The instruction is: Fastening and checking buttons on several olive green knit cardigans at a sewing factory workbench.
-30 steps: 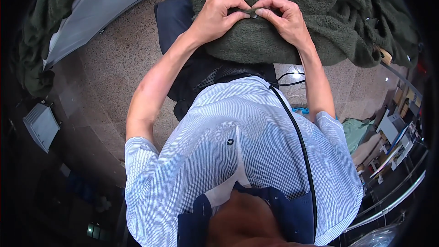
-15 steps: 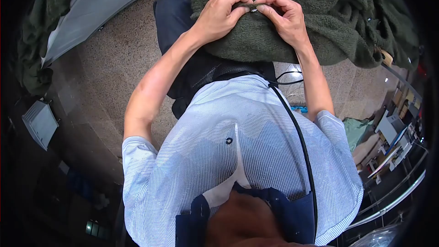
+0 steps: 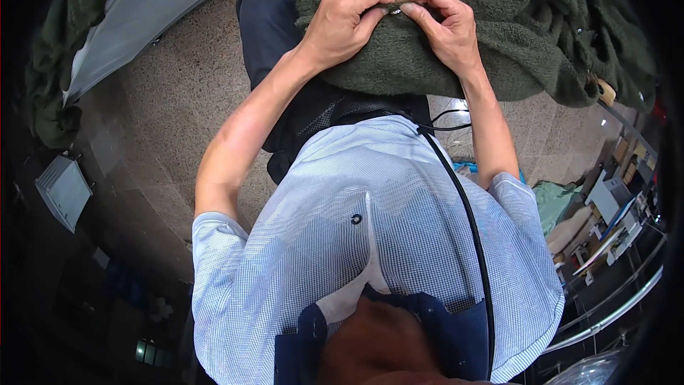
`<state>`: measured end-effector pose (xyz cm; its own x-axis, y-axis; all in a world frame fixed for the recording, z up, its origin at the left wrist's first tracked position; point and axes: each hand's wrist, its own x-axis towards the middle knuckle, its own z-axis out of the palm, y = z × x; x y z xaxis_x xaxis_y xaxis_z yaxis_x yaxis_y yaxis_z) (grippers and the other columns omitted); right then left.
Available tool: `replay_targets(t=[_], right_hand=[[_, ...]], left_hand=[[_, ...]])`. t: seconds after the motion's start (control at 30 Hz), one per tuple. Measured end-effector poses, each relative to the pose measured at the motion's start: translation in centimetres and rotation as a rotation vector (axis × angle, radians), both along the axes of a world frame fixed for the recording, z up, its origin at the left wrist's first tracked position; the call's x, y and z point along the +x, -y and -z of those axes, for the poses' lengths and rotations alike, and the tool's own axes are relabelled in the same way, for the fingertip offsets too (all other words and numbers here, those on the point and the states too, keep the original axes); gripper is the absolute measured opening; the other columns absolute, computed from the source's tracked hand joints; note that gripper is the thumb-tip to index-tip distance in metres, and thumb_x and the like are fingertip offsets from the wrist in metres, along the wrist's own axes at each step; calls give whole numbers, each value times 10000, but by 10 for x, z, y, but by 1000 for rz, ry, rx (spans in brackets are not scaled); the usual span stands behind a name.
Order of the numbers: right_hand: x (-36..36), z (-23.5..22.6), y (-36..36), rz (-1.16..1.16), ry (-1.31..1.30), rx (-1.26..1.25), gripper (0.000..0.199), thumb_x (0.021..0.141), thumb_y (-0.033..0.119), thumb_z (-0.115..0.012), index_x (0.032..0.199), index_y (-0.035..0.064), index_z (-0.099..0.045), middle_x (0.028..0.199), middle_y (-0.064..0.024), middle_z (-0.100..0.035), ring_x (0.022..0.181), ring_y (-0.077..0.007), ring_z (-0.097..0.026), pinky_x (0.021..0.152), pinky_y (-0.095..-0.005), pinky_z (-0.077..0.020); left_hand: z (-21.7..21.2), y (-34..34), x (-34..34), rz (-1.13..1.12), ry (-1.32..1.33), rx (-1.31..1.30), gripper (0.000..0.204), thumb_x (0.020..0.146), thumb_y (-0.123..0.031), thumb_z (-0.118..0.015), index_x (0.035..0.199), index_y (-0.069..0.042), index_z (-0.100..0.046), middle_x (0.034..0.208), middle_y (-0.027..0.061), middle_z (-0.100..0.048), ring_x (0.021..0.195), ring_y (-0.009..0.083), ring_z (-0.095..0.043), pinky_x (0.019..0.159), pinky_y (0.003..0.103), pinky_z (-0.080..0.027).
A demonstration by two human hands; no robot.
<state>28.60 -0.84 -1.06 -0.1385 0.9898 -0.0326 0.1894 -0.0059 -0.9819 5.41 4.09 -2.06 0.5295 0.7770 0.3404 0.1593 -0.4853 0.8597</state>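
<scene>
Both hands are up at the top of the view, working on a dark green fleece garment (image 3: 520, 43) that lies bunched across the person's lap and spills off to the right. The left hand (image 3: 345, 25) has its fingers curled closed, pinching a fold of the fleece near its upper edge, thumb and forefinger pressed together on a small pale thing (image 3: 394, 8), possibly a button or snap, too small to tell which. The right hand (image 3: 445, 28) meets it from the other side, fingers closed on the same fold, fingertips touching those of the left hand at that little piece. Both forearms run down to a light blue checked short-sleeved shirt (image 3: 356, 242), with a black cord (image 3: 463, 207) crossing the chest. Dark trousers (image 3: 267, 21) show just left of the fleece, above a speckled stone floor (image 3: 164, 121). More green fabric (image 3: 50, 100) sits at the far left beside a grey panel (image 3: 157, 7).
</scene>
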Motion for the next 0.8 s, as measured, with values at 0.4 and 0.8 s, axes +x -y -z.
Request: replay_targets(t=[0.4, 0.8], right_hand=[[-10, 1, 3, 106, 50, 105, 138, 1067, 22, -784, 1201, 2, -811, 1089, -10, -813, 998, -72, -733, 904, -244, -584], [-8, -4, 4, 108, -11, 84, 152, 1046, 29, -816, 1196, 6, -823, 1098, 0, -818, 996, -68, -727, 911, -237, -571]], left_hand=[[-17, -11, -13, 102, -170, -449, 232, 1048, -83, -750, 1249, 33, -761, 1123, 56, -790, 1035, 94, -694, 933, 288, -563], [-14, -11, -12, 133, 8, -677, 254, 1103, -164, -785, 1276, 21, -811, 1100, 26, -829, 994, 62, -730, 912, 254, -594]])
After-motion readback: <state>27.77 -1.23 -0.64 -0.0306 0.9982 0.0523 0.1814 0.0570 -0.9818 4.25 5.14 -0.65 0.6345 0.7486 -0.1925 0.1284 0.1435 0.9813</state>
